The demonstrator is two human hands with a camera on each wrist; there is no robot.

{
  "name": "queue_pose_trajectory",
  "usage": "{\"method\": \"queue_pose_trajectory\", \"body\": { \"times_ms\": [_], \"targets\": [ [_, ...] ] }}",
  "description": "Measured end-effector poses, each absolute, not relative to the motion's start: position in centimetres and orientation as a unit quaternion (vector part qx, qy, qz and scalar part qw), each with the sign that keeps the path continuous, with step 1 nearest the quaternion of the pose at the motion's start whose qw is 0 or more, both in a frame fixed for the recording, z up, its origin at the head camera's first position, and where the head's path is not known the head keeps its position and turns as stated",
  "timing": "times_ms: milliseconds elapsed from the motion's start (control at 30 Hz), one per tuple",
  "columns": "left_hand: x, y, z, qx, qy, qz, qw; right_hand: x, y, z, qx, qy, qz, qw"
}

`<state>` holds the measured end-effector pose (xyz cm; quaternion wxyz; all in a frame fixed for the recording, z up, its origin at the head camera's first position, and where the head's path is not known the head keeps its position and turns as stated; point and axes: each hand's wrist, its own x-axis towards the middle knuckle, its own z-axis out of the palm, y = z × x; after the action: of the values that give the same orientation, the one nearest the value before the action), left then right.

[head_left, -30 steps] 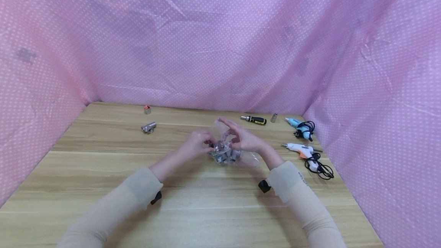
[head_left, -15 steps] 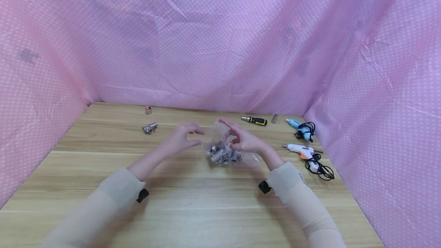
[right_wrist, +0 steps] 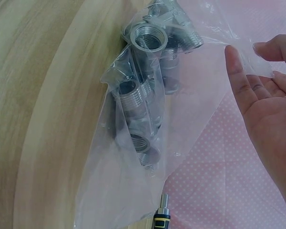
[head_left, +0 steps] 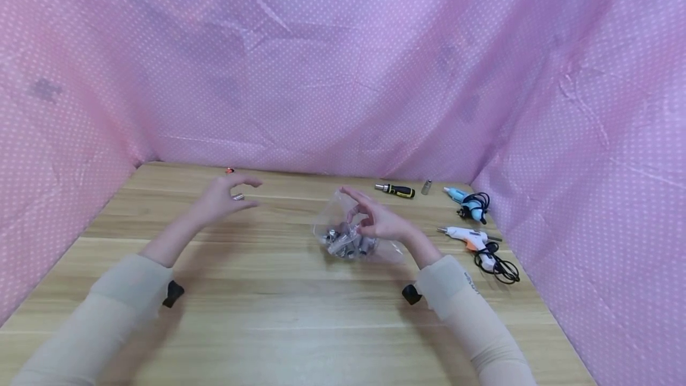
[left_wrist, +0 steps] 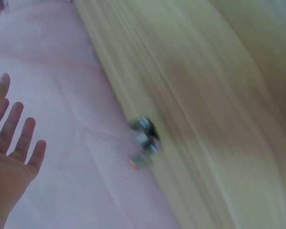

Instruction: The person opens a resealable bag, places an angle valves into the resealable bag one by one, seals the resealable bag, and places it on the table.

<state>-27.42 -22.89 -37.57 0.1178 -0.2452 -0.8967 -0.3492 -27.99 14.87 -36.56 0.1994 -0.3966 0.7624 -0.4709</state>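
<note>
The right hand [head_left: 377, 222] sits just right of centre in the head view, thumb and fingertips pinching the rim of a clear plastic bag [head_left: 348, 228] that rests on the wooden table [head_left: 300, 314]; the right wrist view shows the film held up with threaded metal pipe fittings [right_wrist: 143, 86] heaped inside it at upper centre. The left hand [head_left: 222, 198] hovers in the left-centre of the head frame, fingers loosely spread and grasping nothing, just above a small metal fitting [head_left: 238, 197] lying on the table. This looks like the gathering step: a loose fitting is being reached for while the bag is held open, and the next move seems to call for closing the fingers on that piece and carrying it right to the bag mouth. The left wrist view is badly motion-blurred, so the fitting reads only as a smear. A small reddish item [head_left: 229, 170] behind the left hand is mostly hidden, and whether the hand touches the fitting cannot be told.
</note>
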Motion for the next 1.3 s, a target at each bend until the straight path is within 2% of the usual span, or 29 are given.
{"method": "queue_pose_trajectory", "body": {
  "times_ms": [533,867,1300],
  "targets": [
    [-30.4,-28.4,-42.4,-0.148,-0.925,-0.350,0.024,-28.0,14.8,-36.6,-0.390,0.771,-0.464,0.196],
    [-31.2,-28.9,-44.7,-0.162,-0.916,-0.365,0.032,-28.0,14.7,-36.6,-0.392,0.772,-0.461,0.194],
    [-31.3,-28.6,-44.4,-0.155,-0.928,-0.332,0.066,-28.1,14.8,-36.7,-0.393,0.765,-0.468,0.204]
  ]
}}
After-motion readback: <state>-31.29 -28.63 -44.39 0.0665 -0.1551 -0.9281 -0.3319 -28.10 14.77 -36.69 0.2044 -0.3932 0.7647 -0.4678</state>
